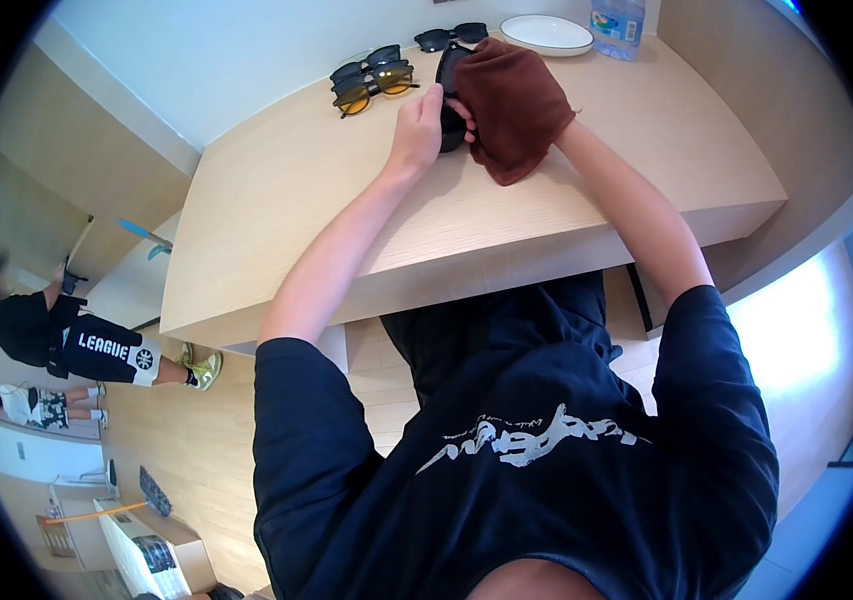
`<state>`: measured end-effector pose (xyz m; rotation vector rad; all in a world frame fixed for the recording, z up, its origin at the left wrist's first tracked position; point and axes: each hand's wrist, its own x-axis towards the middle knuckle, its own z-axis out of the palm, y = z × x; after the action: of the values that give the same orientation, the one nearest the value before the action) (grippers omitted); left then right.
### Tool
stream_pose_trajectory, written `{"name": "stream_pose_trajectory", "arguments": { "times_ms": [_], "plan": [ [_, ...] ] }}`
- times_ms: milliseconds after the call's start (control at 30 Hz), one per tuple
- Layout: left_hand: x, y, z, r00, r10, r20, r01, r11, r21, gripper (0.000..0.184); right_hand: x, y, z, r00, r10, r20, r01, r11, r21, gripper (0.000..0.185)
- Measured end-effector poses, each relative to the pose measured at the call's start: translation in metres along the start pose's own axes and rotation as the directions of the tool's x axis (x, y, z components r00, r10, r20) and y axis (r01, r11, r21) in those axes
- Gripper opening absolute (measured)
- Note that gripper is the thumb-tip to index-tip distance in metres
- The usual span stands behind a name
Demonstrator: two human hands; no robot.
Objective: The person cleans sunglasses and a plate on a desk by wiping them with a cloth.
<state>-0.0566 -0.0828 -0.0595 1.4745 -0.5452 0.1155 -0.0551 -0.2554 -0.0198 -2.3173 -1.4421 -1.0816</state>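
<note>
My left hand [420, 130] is closed around a pair of black sunglasses [454, 128], held upright on edge over the desk. A dark brown cloth [519, 105] drapes over most of my right hand [568, 136] and touches the sunglasses' right side. The right hand's fingers are largely hidden under this cloth. Some fingertips show between the cloth and the sunglasses; whose hand they belong to I cannot tell. Just left of my left hand lie yellow-lensed glasses [375, 90], with dark sunglasses [367, 63] behind them. Another black pair of sunglasses [452, 37] lies farther back.
A white plate [548, 36] and a water bottle [618, 28] stand at the back right of the wooden desk [277, 220]. Off to the left, a person [67, 335] stands on the floor, with another person [47, 407] farther away. A mop [154, 492] is at lower left.
</note>
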Motion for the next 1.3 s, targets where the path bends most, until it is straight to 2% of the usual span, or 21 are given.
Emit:
{"name": "stream_pose_trajectory", "arguments": {
  "times_ms": [67, 100, 133, 167, 200, 267, 300, 367, 467, 567, 633, 700, 733, 867, 900, 967, 1033, 1100, 1133, 1167, 1300],
  "plan": [
    [0.000, 0.001, -0.001, 1.000, 0.015, 0.015, -0.015, 1.000, 0.009, 0.055, -0.001, 0.002, 0.011, 0.971, 0.237, 0.019, -0.238, 0.967, 0.088, 0.020],
    [-0.001, 0.000, 0.001, 0.999, 0.032, 0.031, -0.032, 0.999, 0.009, 0.055, -0.002, 0.005, 0.016, 0.972, 0.236, 0.016, -0.236, 0.968, 0.089, 0.020],
    [-0.001, 0.000, 0.001, 0.998, 0.049, 0.047, -0.049, 0.999, 0.007, 0.055, -0.002, 0.009, 0.022, 0.918, 0.396, 0.004, -0.358, 0.825, 0.438, 0.018],
    [-0.001, 0.000, 0.000, 0.998, 0.050, 0.046, -0.050, 0.999, 0.009, 0.055, -0.004, 0.012, 0.027, 0.841, 0.539, 0.054, -0.404, 0.556, 0.726, 0.016],
    [-0.001, 0.000, -0.001, 0.999, 0.006, 0.042, -0.005, 1.000, -0.021, 0.055, -0.009, 0.021, 0.035, 0.842, 0.538, 0.053, -0.401, 0.556, 0.728, 0.016],
    [0.001, -0.001, -0.005, 0.998, -0.036, 0.045, 0.038, 0.998, -0.045, 0.055, -0.017, 0.039, 0.047, 0.973, 0.169, 0.159, -0.229, 0.811, 0.538, 0.013],
    [0.002, -0.003, -0.009, 0.996, -0.072, 0.058, 0.075, 0.995, -0.060, 0.055, -0.011, 0.029, 0.032, 0.973, 0.172, 0.156, -0.230, 0.812, 0.536, 0.013],
    [0.002, -0.002, -0.010, 0.992, -0.105, 0.073, 0.111, 0.990, -0.082, 0.055, 0.005, -0.007, -0.013, 0.999, -0.021, 0.028, 0.017, 0.991, 0.134, 0.009],
    [-0.005, 0.003, -0.006, 0.995, -0.095, 0.031, 0.097, 0.992, -0.075, 0.054, 0.004, -0.007, -0.011, 0.979, -0.193, -0.061, 0.195, 0.980, 0.034, 0.006],
    [-0.007, 0.001, -0.004, 0.999, -0.042, 0.014, 0.042, 0.999, -0.006, 0.054, 0.000, -0.003, -0.005, 0.977, -0.210, -0.045, 0.209, 0.978, -0.023, 0.006],
    [-0.006, -0.006, -0.006, 0.989, 0.140, 0.055, -0.150, 0.924, 0.352, 0.053, -0.001, -0.013, -0.017, 0.983, -0.180, 0.030, 0.180, 0.984, 0.001, 0.007],
    [-0.005, -0.009, -0.006, 0.981, 0.189, 0.039, -0.187, 0.881, 0.435, 0.052, -0.003, -0.013, -0.015, 0.984, -0.148, 0.101, 0.147, 0.989, 0.023, 0.009],
    [-0.005, -0.010, -0.006, 0.971, 0.236, 0.028, -0.217, 0.831, 0.513, 0.052, -0.006, -0.005, -0.003, 0.995, -0.101, 0.022, 0.098, 0.987, 0.124, 0.012],
    [-0.007, -0.007, 0.000, 0.964, 0.267, 0.021, -0.245, 0.846, 0.474, 0.051, -0.013, 0.013, 0.031, 0.978, 0.093, -0.187, 0.000, 0.895, 0.446, 0.029],
    [-0.012, 0.004, 0.008, 0.984, 0.177, 0.003, -0.165, 0.913, 0.373, 0.051, -0.011, 0.008, 0.022, 0.977, 0.094, -0.191, 0.001, 0.896, 0.443, 0.029],
    [-0.014, 0.010, 0.013, 0.996, 0.084, -0.004, -0.080, 0.961, 0.266, 0.050, -0.007, -0.007, -0.005, 0.981, 0.189, -0.050, -0.189, 0.982, -0.004, 0.026],
    [-0.012, 0.008, 0.010, 0.978, 0.205, 0.020, -0.195, 0.889, 0.415, 0.050, -0.010, -0.004, -0.001, 0.972, 0.203, -0.116, -0.195, 0.978, 0.076, 0.027],
    [-0.014, 0.009, 0.010, 0.981, 0.196, 0.013, -0.182, 0.885, 0.428, 0.049, -0.009, 0.000, 0.003, 0.959, 0.220, -0.181, -0.192, 0.969, 0.156, 0.027],
    [-0.014, 0.010, 0.010, 0.982, 0.187, 0.005, -0.170, 0.882, 0.440, 0.048, -0.008, 0.004, 0.005, 0.899, 0.435, -0.054, -0.320, 0.736, 0.596, 0.027],
    [-0.014, 0.011, 0.010, 0.982, 0.188, 0.005, -0.171, 0.881, 0.441, 0.048, -0.007, 0.007, 0.007, 0.818, 0.552, 0.160, -0.378, 0.307, 0.874, 0.028],
    [-0.013, 0.008, 0.012, 0.984, 0.172, -0.053, -0.134, 0.897, 0.422, 0.049, -0.007, 0.013, 0.012, 0.841, 0.528, 0.120, -0.319, 0.304, 0.897, 0.027]
  ]
}}
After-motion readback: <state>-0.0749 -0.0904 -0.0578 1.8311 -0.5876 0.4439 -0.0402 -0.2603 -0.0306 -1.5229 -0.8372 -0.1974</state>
